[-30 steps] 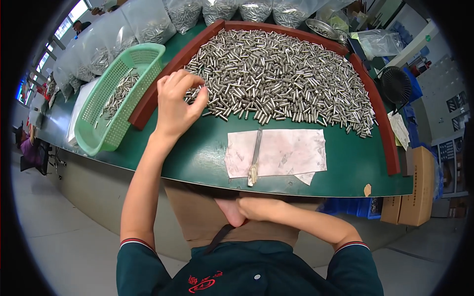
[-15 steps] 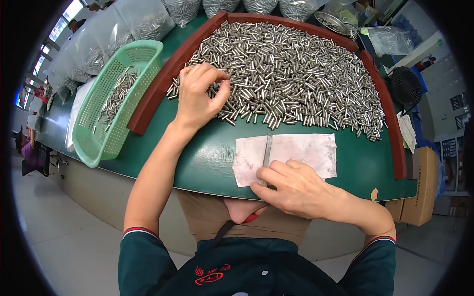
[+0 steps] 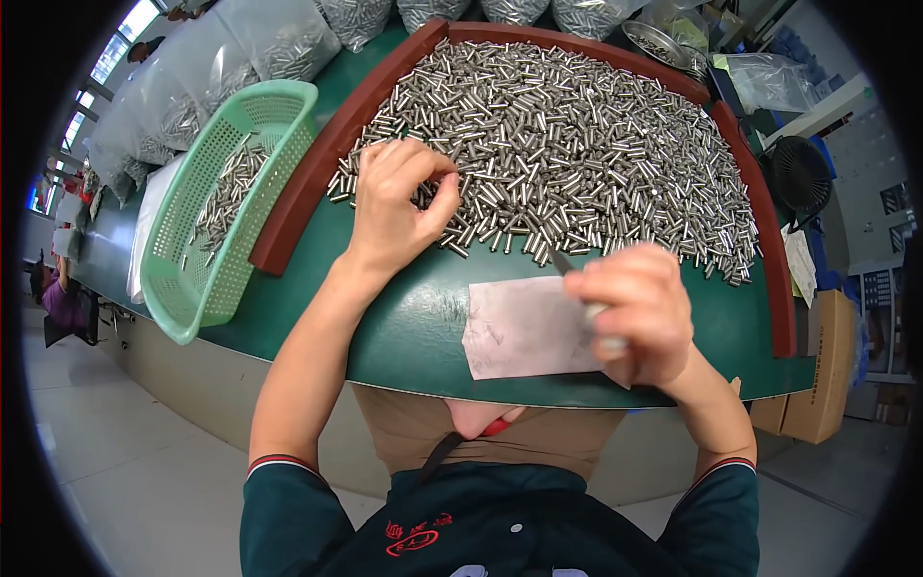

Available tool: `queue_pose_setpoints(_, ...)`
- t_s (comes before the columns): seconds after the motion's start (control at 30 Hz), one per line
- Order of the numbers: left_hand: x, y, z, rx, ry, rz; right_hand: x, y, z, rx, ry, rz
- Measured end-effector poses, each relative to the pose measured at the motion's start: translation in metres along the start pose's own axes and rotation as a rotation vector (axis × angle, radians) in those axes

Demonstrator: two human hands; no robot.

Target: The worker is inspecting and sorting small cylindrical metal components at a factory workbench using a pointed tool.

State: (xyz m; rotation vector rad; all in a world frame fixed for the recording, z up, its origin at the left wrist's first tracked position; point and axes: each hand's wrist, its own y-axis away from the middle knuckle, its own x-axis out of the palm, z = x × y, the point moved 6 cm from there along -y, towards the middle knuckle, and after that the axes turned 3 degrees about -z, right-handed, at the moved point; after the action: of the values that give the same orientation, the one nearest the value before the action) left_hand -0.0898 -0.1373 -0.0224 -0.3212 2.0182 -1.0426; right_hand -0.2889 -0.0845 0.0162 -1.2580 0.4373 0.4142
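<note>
Pointing toward the near edge of the heaped metal pins (image 3: 567,144), a narrow metal strip (image 3: 561,262) is now gripped in the right hand (image 3: 639,310), whereas half a second ago it was lying on the pale cloth (image 3: 519,332) with the fingers set upon it. By this change the strip is judged to have been taken up as a tool, and the cloth is left lying beneath and beside the raised hand. The fingers of that hand, blurred by motion, are folded round the strip, and a pale end is seen below them. The left hand (image 3: 396,197) is held over the left side of the pins, its fingers curled, the tips of thumb and forefinger brought near each other; whether a pin is pinched there cannot be made out. The pins are spread on the green surface (image 3: 404,337), bounded by red-brown rails (image 3: 284,236). More are contained in the green basket (image 3: 231,279), placed at the left, outside the rail.
</note>
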Motion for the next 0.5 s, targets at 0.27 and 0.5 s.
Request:
queue_pose_setpoints(0.27,0.010,0.004,-0.039,0.100,0.113,0.143,-0.028,0.011,-0.036,-0.179,0.100,-0.151)
queue_pose_setpoints(0.5,0.032,-0.022,-0.027,0.033,0.053,0.214,-0.021,0.011,-0.040,-0.178,0.263,-0.109)
